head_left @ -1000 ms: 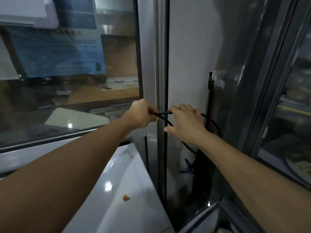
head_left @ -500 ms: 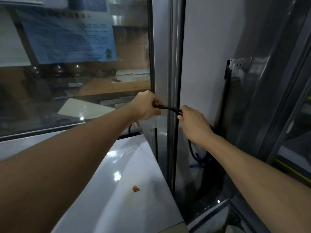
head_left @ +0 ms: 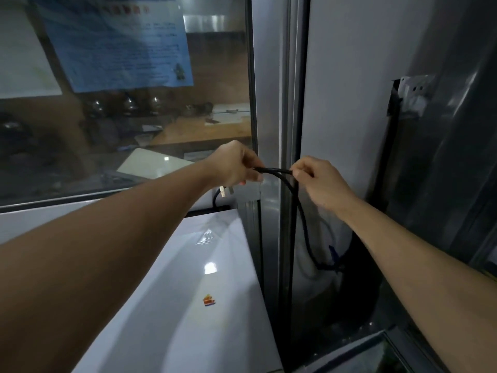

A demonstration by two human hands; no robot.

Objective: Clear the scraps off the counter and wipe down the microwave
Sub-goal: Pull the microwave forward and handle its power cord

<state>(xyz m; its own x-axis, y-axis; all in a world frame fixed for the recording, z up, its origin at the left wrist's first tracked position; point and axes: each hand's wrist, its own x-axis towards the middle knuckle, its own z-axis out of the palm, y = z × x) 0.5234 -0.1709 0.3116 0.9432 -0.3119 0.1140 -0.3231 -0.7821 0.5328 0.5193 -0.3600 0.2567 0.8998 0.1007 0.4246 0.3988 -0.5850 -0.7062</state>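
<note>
At the centre of the frame, in front of the metal frame post [head_left: 271, 103], both hands are holding a black cord [head_left: 274, 170]. The left hand [head_left: 236, 165] is gripping one end of the visible stretch, and the right hand [head_left: 320, 181] is pinching it just beside, with the cord looping down from there toward the dark gap at lower right. A plug [head_left: 222, 191] is hanging just under the left hand. The white glossy top of what is probably the microwave [head_left: 188, 305] is lying in the lower middle of the frame, below the hands and untouched. No cloth is showing, and no scraps or table surface are in view, so I cannot tell whether the clearing is done. Judging by this, the wiping is not yet starting; the person seems to be sorting out the power lead first.
</note>
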